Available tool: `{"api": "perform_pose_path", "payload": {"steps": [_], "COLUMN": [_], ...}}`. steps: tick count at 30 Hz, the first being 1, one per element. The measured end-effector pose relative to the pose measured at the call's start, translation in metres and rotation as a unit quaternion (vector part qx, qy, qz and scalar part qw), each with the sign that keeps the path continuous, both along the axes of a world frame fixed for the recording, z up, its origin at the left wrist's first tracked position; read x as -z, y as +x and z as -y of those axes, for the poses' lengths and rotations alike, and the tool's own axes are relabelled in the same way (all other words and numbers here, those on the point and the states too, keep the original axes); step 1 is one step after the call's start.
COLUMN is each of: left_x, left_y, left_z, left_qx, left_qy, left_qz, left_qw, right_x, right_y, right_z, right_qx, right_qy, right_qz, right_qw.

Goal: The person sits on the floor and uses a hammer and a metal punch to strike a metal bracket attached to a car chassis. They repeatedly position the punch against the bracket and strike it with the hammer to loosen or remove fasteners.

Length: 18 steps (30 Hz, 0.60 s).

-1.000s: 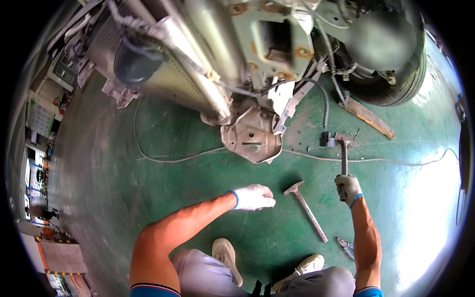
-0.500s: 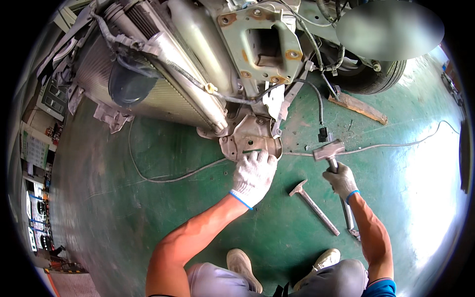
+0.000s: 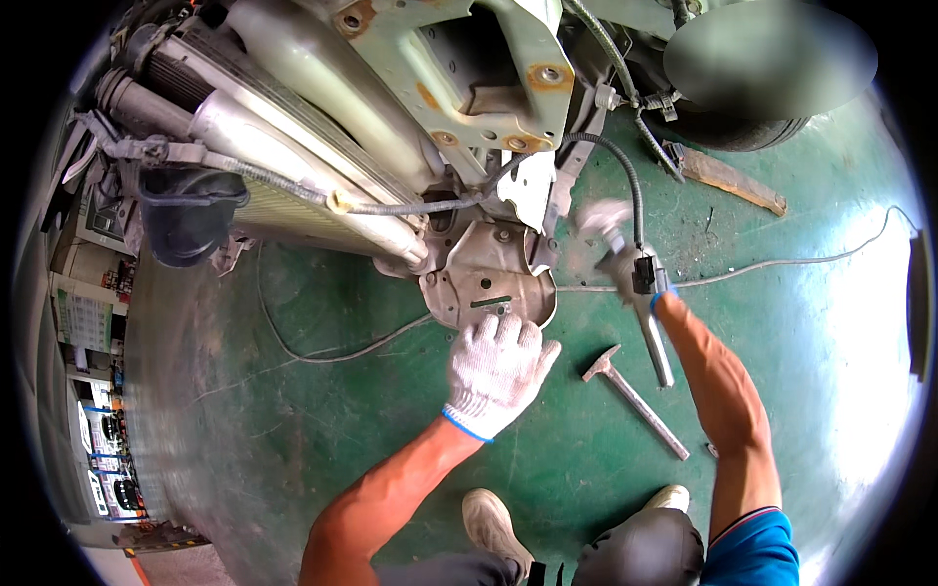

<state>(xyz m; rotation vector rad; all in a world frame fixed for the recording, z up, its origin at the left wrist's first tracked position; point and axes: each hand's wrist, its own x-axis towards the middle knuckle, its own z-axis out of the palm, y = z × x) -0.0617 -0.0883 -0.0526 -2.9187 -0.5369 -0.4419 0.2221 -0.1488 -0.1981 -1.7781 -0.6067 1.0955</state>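
Observation:
My left hand (image 3: 496, 369), in a white knit glove with a blue cuff, has its fingers curled at the near lip of a bent metal bracket (image 3: 459, 283) under the vehicle's front end. Its thumb sticks out to the right, and the fingertips are partly hidden. My right hand (image 3: 630, 272), gloved and smeared by motion, grips a sledgehammer by its handle (image 3: 657, 352). The blurred hammer head (image 3: 601, 219) is raised to the right of the bracket, apart from it. A hanging black connector (image 3: 645, 274) partly covers the right hand.
A smaller hammer (image 3: 635, 400) lies on the green floor before my feet. A grey cable (image 3: 752, 270) runs across the floor. A wooden block (image 3: 733, 180) lies near the wheel. Above are a rusty mounting plate (image 3: 547, 78), a radiator and pipes (image 3: 322, 186).
My right hand has swung the sledgehammer up and forward, toward the vehicle. My left hand has slid slightly back to the bracket's near edge, baring the slot. The view has moved closer to the vehicle.

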Motion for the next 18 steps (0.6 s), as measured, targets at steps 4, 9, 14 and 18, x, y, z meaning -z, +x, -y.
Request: {"api": "perform_pose_path", "payload": {"steps": [4, 9, 14, 18], "left_x": [-0.005, -0.011, -0.004, -0.003], "left_y": [-0.024, -0.009, -0.015, 0.006], "left_z": [-0.004, -0.001, -0.006, -0.002], "left_qx": [0.001, 0.014, 0.009, 0.033], "left_qy": [-0.036, -0.025, -0.028, -0.035], "left_qz": [0.014, 0.018, 0.020, 0.039], "left_qw": [0.999, 0.999, 0.999, 0.998], "right_x": [-0.057, -0.014, 0.005, 0.035], "right_y": [-0.110, -0.091, -0.017, 0.025], "right_z": [0.009, 0.053, 0.041, 0.015], "right_qx": [-0.488, -0.333, 0.141, 0.226], "right_qy": [-0.035, -0.046, 0.011, 0.069], "right_qz": [0.275, 0.211, -0.042, -0.070], "right_qw": [0.828, 0.918, 0.989, 0.969]}}
